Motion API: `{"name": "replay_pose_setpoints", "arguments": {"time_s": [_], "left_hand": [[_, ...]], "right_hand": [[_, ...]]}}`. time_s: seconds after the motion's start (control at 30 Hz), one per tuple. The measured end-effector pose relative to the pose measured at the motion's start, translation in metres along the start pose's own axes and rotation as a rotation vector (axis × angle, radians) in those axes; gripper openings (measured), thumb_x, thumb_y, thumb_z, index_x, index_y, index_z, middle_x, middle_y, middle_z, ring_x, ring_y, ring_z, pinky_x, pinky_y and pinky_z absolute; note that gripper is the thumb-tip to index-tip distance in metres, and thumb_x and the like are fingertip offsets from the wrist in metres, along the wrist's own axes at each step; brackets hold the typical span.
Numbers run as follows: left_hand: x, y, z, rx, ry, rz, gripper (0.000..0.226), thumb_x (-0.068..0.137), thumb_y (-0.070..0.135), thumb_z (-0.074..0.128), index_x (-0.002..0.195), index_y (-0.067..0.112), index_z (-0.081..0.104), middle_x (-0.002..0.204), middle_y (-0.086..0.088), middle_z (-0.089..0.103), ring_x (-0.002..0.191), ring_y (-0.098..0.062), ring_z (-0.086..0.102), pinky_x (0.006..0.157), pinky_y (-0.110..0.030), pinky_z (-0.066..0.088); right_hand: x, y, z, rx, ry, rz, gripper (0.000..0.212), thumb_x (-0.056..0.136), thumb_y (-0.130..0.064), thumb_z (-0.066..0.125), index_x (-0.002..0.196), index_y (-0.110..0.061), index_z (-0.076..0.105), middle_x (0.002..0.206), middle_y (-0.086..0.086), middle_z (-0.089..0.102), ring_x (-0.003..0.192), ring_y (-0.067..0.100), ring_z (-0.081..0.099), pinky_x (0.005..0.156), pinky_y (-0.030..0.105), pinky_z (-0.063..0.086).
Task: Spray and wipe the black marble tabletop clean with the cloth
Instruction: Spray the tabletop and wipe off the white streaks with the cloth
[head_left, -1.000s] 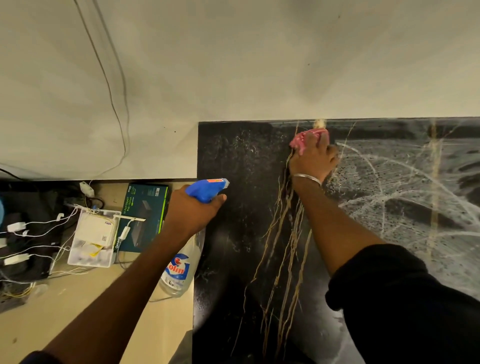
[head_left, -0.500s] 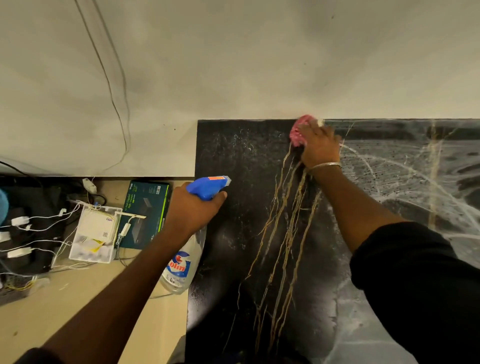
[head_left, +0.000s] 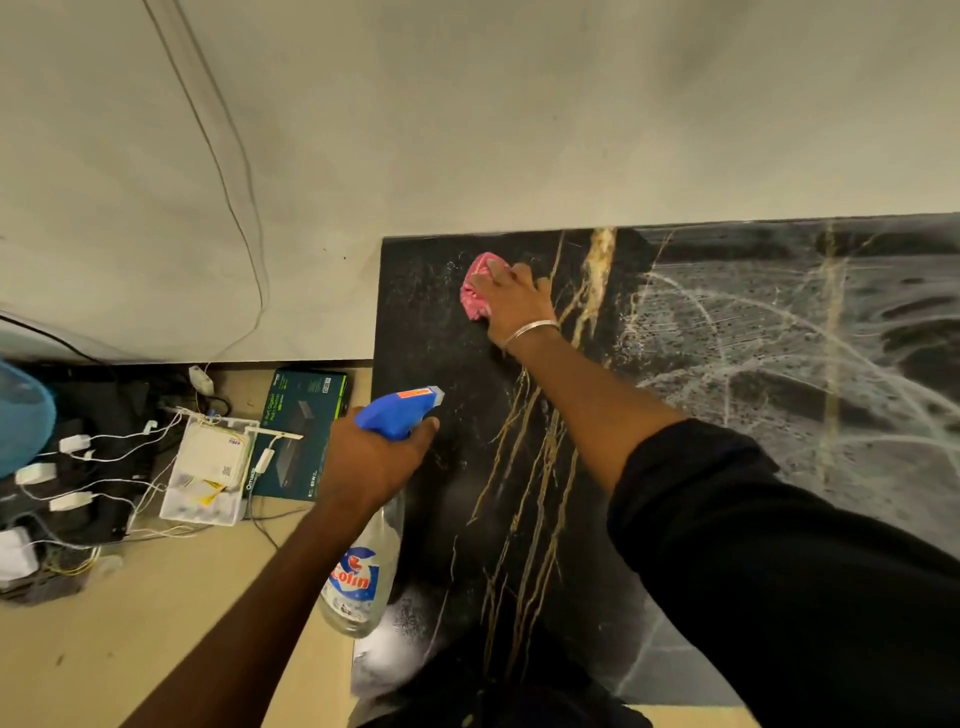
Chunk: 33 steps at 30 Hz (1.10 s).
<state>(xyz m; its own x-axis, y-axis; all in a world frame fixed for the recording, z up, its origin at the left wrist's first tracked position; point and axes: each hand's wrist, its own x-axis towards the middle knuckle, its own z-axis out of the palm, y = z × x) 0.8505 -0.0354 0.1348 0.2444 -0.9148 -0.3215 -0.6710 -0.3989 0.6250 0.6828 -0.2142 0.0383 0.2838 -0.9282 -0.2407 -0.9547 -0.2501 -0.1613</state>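
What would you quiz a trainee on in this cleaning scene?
1. Which hand holds the cloth against the tabletop?
2. True or false: the bottle stands on the tabletop.
3. The white smears lie: A on the floor, B on the tabletop's right part, C on the wall.

Key:
1. The right hand.
2. False: the left hand grips it by its blue head.
3. B.
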Motion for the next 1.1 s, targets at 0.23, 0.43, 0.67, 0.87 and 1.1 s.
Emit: {"name": "replay_pose_setpoints", "arguments": {"time_s": [0.23, 0.43, 0.67, 0.87, 1.1], "left_hand": [[-0.026, 0.017, 0.019, -0.068, 0.006, 0.006, 0.022, 0.084, 0.028, 0.069, 0.081, 0.013, 0.053, 0.058, 0.002, 0.048, 0.051, -0.008, 0.046, 0.048, -0.009, 0.035], [-0.035, 0.017, 0.032, -0.098, -0.007, 0.008, 0.022, 0.082, 0.033, 0.069, 0.082, 0.014, 0.056, 0.063, -0.002, 0.054, 0.056, -0.012, 0.051, 0.057, -0.02, 0.042], [-0.039, 0.028, 0.044, -0.122, -0.032, -0.006, 0.021, 0.083, 0.03, 0.069, 0.086, 0.012, 0.058, 0.061, 0.001, 0.052, 0.054, -0.01, 0.051, 0.055, -0.016, 0.038], [-0.038, 0.035, 0.05, -0.136, -0.03, 0.034, 0.023, 0.082, 0.028, 0.07, 0.087, 0.008, 0.059, 0.061, -0.002, 0.053, 0.054, -0.012, 0.051, 0.056, -0.017, 0.041], [-0.042, 0.047, 0.059, -0.177, -0.066, 0.045, 0.02, 0.083, 0.024, 0.069, 0.09, 0.01, 0.057, 0.063, 0.0, 0.054, 0.056, -0.01, 0.051, 0.056, -0.014, 0.039]], "right_hand": [[-0.049, 0.106, 0.0, 0.068, 0.116, 0.314, 0.067, 0.078, -0.01, 0.064, 0.138, -0.03, 0.042, 0.154, 0.0, 0.035, 0.133, 0.037, 0.036, 0.104, 0.057, 0.036], [-0.058, 0.161, -0.01, 0.082, 0.037, 0.665, 0.066, 0.086, -0.011, 0.065, 0.144, -0.026, 0.037, 0.157, 0.006, 0.027, 0.142, 0.044, 0.021, 0.108, 0.067, 0.027], [-0.065, 0.036, 0.01, 0.047, 0.073, 0.274, 0.07, 0.082, -0.013, 0.065, 0.143, -0.025, 0.035, 0.154, 0.012, 0.027, 0.136, 0.042, 0.029, 0.106, 0.063, 0.032], [-0.086, 0.052, 0.017, 0.011, 0.055, 0.047, 0.071, 0.082, -0.018, 0.067, 0.144, -0.033, 0.036, 0.158, 0.001, 0.026, 0.137, 0.037, 0.027, 0.106, 0.059, 0.03], [-0.125, 0.187, 0.001, 0.06, 0.029, 0.55, 0.073, 0.082, -0.009, 0.064, 0.146, -0.03, 0.034, 0.161, 0.001, 0.021, 0.141, 0.041, 0.021, 0.108, 0.059, 0.031]]}}
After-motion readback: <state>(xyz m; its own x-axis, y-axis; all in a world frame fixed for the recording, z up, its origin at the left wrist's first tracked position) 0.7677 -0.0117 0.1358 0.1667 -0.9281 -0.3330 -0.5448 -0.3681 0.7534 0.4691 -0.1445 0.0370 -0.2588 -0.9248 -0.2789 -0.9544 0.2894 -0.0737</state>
